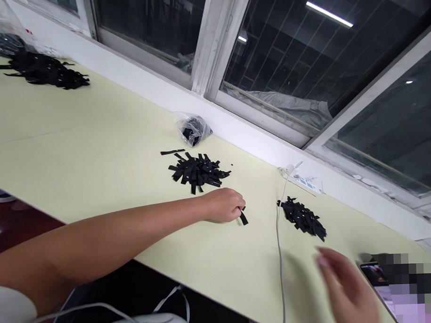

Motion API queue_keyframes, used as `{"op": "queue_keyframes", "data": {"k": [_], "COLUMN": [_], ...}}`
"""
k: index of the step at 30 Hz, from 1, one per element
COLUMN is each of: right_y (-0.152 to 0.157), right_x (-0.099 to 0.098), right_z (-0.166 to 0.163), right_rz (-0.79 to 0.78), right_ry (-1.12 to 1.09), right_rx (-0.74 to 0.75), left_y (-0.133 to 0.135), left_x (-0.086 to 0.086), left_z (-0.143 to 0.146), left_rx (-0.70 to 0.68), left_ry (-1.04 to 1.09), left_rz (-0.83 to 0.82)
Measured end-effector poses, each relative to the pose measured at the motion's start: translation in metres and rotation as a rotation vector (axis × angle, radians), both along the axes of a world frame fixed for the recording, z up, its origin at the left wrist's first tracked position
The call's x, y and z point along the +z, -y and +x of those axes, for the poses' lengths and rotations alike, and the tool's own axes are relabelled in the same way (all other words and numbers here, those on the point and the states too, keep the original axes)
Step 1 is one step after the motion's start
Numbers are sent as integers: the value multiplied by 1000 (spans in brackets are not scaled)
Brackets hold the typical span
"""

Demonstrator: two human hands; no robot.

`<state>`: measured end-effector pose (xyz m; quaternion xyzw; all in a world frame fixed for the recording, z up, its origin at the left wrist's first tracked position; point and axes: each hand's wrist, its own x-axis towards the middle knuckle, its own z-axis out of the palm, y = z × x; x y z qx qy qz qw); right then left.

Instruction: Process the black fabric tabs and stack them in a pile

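My left hand is closed on a short black fabric strip, whose free end sticks out below the fingers over the table. Just beyond that hand lies a loose pile of black strips, with a single strip apart at its upper left. My right hand is at the lower right, blurred by motion, and I cannot make out anything in it. A smaller heap of black strips lies on the table beyond my right hand.
On the pale yellow table sits a clear plastic bag with black pieces inside. A big black pile lies far left. A white cable crosses the table from a power strip. A phone is at the right, beside a pixelated area.
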<state>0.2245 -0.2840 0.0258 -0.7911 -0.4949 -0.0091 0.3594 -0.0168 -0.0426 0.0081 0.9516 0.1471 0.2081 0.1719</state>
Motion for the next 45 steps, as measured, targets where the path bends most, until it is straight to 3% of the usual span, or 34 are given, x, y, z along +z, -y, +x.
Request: {"op": "queue_keyframes", "data": {"k": [3,6,9,19,29,33,40,45], "right_y": [-65,-122,-148,-149,-162,-164,-165,-162], "right_x": [5,10,4,-19,-30,-34,-35,-31], "right_z": [-53,-86,-95,-89,-91,-93,-81,-77], "right_rz": [-191,-236,-250,-171,-8,24,10,-35], "right_ry": [-36,-43,-60,-383,-634,-745,-740,-737], "right_rx": [368,508,553,623,592,600,507,440], "left_y": [-1,-4,-8,-13,-15,-15,-12,-12], "left_x": [-2,-2,-1,-1,-5,-10,-7,-6], "left_z": [1,-1,-3,-1,8,10,6,5], "left_rx": [53,117,158,205,85,83,25,77], "left_ry": [55,102,120,49,155,169,138,97], "left_rz": [-138,-318,-411,-627,-970,-921,-912,-773]}}
